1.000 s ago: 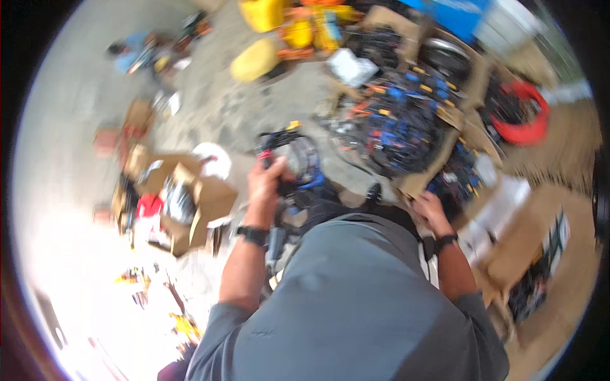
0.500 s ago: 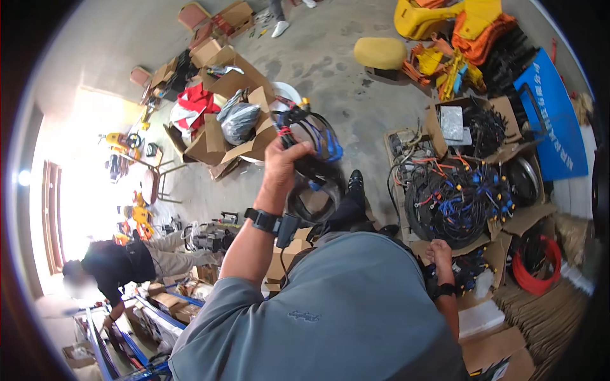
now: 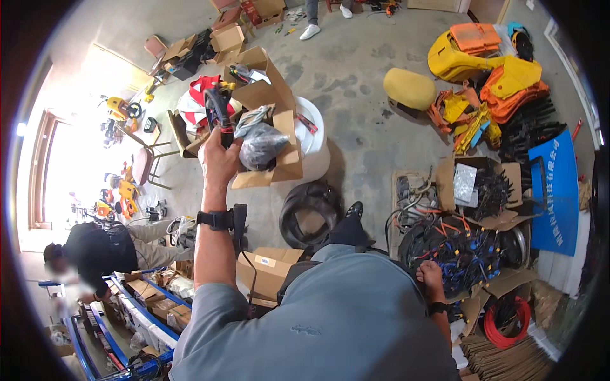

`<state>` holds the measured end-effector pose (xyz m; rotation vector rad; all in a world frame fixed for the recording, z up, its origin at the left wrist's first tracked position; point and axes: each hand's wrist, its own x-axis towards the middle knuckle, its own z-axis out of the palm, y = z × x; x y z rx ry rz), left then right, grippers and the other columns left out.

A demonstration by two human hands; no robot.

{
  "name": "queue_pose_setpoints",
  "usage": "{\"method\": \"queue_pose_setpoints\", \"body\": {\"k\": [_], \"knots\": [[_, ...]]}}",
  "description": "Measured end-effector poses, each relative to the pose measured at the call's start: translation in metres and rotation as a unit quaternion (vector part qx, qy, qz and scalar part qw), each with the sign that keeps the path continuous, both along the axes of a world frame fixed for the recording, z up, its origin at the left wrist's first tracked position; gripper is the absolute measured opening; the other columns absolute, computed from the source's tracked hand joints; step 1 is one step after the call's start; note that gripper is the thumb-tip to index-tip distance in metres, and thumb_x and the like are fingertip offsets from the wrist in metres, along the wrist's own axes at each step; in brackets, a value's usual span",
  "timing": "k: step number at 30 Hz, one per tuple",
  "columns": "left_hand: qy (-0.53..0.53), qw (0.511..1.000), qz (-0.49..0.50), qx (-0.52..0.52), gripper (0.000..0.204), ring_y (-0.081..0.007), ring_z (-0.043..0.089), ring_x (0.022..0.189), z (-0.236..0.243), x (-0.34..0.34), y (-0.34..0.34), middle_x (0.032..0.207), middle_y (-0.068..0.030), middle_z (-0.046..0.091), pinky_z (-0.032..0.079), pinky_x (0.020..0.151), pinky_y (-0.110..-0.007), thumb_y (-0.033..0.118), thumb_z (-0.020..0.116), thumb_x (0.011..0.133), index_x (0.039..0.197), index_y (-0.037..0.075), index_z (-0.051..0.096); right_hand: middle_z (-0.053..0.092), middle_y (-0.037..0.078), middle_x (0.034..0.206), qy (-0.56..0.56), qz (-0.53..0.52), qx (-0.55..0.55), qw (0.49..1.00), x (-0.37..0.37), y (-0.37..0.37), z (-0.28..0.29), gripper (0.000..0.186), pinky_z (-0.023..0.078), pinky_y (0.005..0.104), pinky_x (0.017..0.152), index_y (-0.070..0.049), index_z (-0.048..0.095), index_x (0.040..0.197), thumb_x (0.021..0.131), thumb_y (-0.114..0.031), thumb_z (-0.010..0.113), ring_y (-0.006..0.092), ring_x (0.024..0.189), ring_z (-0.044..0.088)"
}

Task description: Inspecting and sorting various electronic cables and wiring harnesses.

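My left hand [image 3: 219, 157] is closed round a bundle of black cables [image 3: 217, 109] with a red band near the thumb and a yellow end at the top. It is held out at arm's length, in front of an open cardboard box [image 3: 289, 152] that holds a grey plastic bag [image 3: 262, 145]. Red and white cloth [image 3: 198, 98] lies behind the cables. At my right side, my right hand [image 3: 430, 274] hangs with curled fingers and no object showing in it. A heap of black, blue and orange cables [image 3: 467, 254] lies nearest to it.
A white bucket [image 3: 318, 159] stands beside the boxes, with black tyres [image 3: 308, 213] near my feet. Yellow and orange covers [image 3: 502, 82] are piled at the far right. A blue signboard [image 3: 553, 197] leans there. At left a person [image 3: 101, 251] bends over a blue frame [image 3: 130, 305].
My left hand has swung left with the cable bundle, from over the tyres to beside the boxes. The view has shifted as I turned. My right hand stays curled at my side.
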<state>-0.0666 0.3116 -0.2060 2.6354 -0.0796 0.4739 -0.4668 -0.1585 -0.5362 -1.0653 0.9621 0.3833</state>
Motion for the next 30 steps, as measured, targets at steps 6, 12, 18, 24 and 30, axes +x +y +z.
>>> {"method": "queue_pose_setpoints", "body": {"k": [6,12,18,24,30], "knots": [[0.022,0.962,-0.051,0.268,0.014,-0.0345,0.063,0.081,-0.041,0.082,0.026,0.078,-0.0144,0.065,0.042,0.074,-0.048,0.009,0.063,0.072,0.085,0.008,0.059,0.060,0.006,0.079,0.044,-0.005,-0.116,0.992,0.083,0.009,0.056,0.022,0.048,0.0255,0.053,0.000,0.055,0.108,0.088,-0.007,0.055,0.0131,0.061,0.058],[0.218,0.940,-0.080,0.252,0.026,-0.0354,0.064,0.092,-0.089,0.118,0.037,0.094,-0.0165,0.067,0.046,0.089,-0.047,0.017,0.066,0.075,0.099,0.009,0.066,0.061,0.006,0.080,0.018,-0.016,-0.129,0.991,0.123,0.026,0.093,0.022,0.048,0.0248,0.055,0.000,0.055,0.110,0.090,-0.009,0.056,0.0130,0.063,0.058],[0.255,0.921,-0.135,0.262,0.043,-0.0348,0.058,0.108,-0.074,0.122,0.031,0.116,-0.0161,0.061,0.048,0.088,-0.046,0.034,0.075,0.071,0.104,0.007,0.066,0.059,0.005,0.079,0.037,-0.035,-0.138,0.989,0.107,0.033,0.092,0.018,0.047,0.0242,0.055,-0.001,0.055,0.106,0.092,-0.011,0.056,0.0123,0.062,0.056],[0.274,0.929,-0.126,0.216,0.044,-0.0341,0.062,0.099,-0.070,0.127,0.027,0.103,-0.0159,0.065,0.049,0.083,-0.045,0.044,0.072,0.076,0.100,0.006,0.068,0.057,0.003,0.075,0.025,-0.051,-0.152,0.987,0.099,0.043,0.087,0.009,0.044,0.0247,0.051,-0.004,0.055,0.098,0.091,-0.011,0.056,0.0120,0.059,0.054],[0.038,0.979,-0.182,0.082,0.033,-0.0314,0.066,0.089,-0.063,0.120,-0.004,0.098,-0.0163,0.068,0.051,0.081,-0.038,0.029,0.074,0.080,0.100,0.004,0.069,0.062,0.007,0.073,0.013,0.117,-0.323,0.939,0.096,0.054,0.077,0.021,0.045,0.0304,0.058,0.001,0.064,0.084,0.083,-0.019,0.059,0.0160,0.064,0.059]]}}
